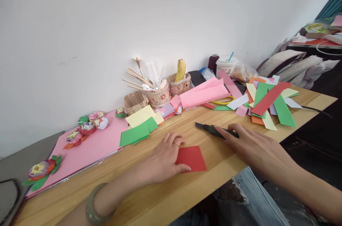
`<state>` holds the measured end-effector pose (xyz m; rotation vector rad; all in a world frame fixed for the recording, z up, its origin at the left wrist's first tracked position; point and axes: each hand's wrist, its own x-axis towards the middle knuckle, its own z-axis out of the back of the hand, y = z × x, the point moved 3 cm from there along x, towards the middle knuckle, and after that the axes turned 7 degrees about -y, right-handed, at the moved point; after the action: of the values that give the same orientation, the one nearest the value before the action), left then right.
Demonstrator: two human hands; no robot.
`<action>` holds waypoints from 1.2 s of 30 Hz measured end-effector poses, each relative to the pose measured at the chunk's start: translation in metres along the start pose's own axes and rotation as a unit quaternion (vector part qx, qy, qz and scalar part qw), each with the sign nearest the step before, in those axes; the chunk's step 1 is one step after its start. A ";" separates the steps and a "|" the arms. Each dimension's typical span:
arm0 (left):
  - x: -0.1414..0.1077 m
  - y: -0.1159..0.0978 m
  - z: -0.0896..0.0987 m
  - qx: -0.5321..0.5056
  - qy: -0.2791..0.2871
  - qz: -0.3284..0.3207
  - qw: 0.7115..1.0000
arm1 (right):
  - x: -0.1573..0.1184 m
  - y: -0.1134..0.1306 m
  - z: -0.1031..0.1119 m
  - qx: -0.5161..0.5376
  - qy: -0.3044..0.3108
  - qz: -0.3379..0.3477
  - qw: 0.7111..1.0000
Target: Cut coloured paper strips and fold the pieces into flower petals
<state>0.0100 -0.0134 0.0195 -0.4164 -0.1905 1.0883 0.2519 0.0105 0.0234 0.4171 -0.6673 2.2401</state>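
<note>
A square of red paper (192, 158) lies flat on the wooden table. My left hand (165, 154) grips its left side, with the thumb over the lower left corner and the fingers curled by the upper left corner. A ring is on one finger and a bracelet (94, 203) on the wrist. To the right, my right hand (247, 140) has its fingers closed on the dark handle of a utility knife (213, 130). The knife lies low over the tabletop, its blade pointing left. Part of its handle is hidden under the fingers.
Green paper (136, 132) and cream paper (141, 114) lie ahead of my left hand. Coloured strips (271, 99) are piled at the right, pink paper (205, 94) at the back. Baskets (157, 97), a lidded cup (226, 65) and paper flowers (42, 169) stand around.
</note>
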 end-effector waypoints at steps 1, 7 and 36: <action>-0.002 -0.001 0.004 -0.008 -0.012 0.015 1.000 | 0.005 -0.003 -0.005 -0.001 -0.002 -0.001 1.000; -0.014 -0.006 0.017 0.012 0.011 0.042 0.999 | 0.032 -0.006 -0.038 0.020 -0.004 -0.017 1.000; -0.033 -0.033 0.047 0.324 -0.160 -0.171 0.917 | 0.052 0.042 0.017 0.179 -0.112 0.166 0.963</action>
<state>0.0048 -0.0448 0.0779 0.3867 -0.1717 0.8044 0.1882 0.0057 0.0485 0.7974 -0.4668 2.6716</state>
